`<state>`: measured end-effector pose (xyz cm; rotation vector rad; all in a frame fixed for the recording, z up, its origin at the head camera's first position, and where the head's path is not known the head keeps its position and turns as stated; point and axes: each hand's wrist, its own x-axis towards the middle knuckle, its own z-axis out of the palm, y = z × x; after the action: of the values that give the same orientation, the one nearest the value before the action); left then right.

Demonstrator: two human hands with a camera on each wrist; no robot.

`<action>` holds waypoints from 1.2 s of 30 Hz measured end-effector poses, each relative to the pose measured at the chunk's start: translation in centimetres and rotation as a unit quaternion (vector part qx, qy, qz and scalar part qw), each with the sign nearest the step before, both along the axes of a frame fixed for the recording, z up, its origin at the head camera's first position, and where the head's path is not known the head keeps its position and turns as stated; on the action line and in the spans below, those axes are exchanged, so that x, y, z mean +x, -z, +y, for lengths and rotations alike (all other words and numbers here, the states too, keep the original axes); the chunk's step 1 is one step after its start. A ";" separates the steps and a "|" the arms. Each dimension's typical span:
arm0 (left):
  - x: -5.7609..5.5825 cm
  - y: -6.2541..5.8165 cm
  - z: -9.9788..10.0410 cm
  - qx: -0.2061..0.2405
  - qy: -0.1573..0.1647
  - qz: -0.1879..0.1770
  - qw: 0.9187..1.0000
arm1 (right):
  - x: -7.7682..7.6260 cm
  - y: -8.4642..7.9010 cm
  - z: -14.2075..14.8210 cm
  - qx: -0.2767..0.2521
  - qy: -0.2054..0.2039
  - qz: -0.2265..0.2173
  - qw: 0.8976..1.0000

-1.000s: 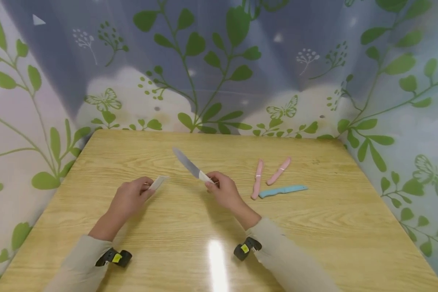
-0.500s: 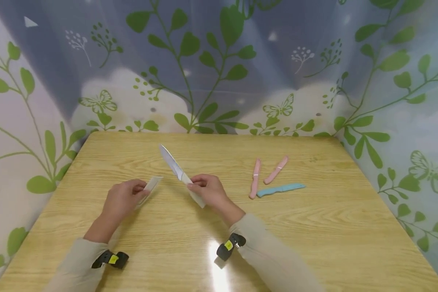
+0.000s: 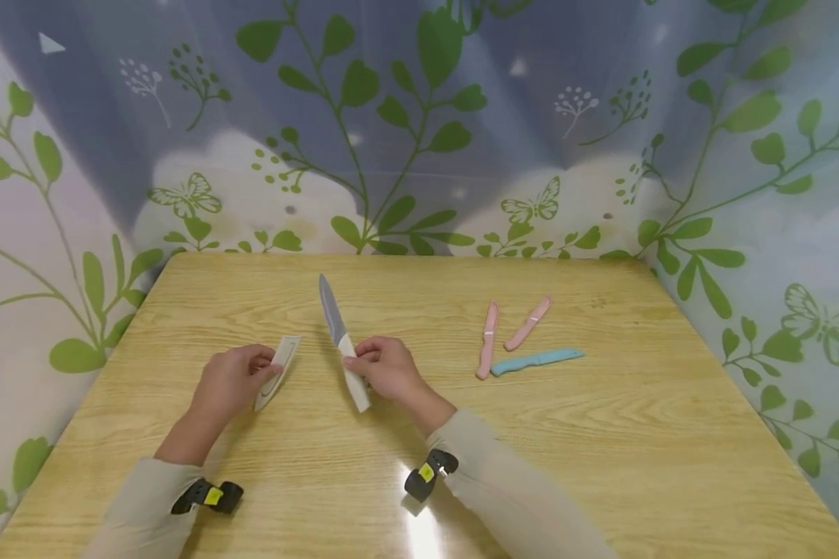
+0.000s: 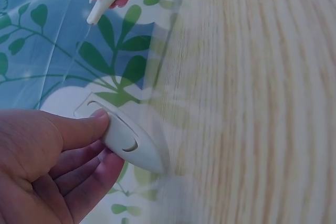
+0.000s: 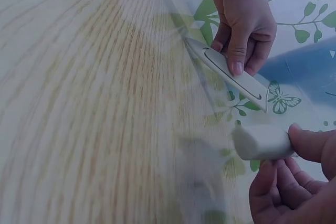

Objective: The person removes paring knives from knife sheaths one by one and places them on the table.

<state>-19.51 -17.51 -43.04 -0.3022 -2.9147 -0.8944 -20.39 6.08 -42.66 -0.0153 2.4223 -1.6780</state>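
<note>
My left hand (image 3: pixel 232 382) pinches a white knife sheath (image 4: pixel 126 135) between thumb and fingers; a curved slot runs along its face, and its pointed end hangs down toward me. In my right hand (image 3: pixel 390 369) is a knife with a white handle (image 5: pixel 262 142), gripped between thumb and fingers at the middle of the handle. Its bare grey blade (image 3: pixel 331 309) points up and away, slightly left. The knife and the sheath are held apart, side by side over the wooden table (image 3: pixel 601 466).
To the right lie two pink sheathed knives (image 3: pixel 487 341) (image 3: pixel 529 322) and one blue sheathed knife (image 3: pixel 538 362), close together. A leaf-printed curtain (image 3: pixel 419 171) stands behind the table and along both sides. Each wrist wears a black strapped camera (image 3: pixel 210 495).
My right hand has moved left with the knife and turned it more upright, its handle now showing below the fingers. The left hand has tilted the sheath, so its slotted face shows.
</note>
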 end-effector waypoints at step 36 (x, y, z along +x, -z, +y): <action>0.0 0.8 -0.9 -0.014 -0.022 -0.072 0.997 | 0.4 1.6 -3.6 0.054 -0.026 0.013 0.998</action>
<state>-19.52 -18.39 -43.83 -0.1818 -3.0545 -0.9064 -19.95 2.49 -44.29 -0.0828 2.5046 -1.5339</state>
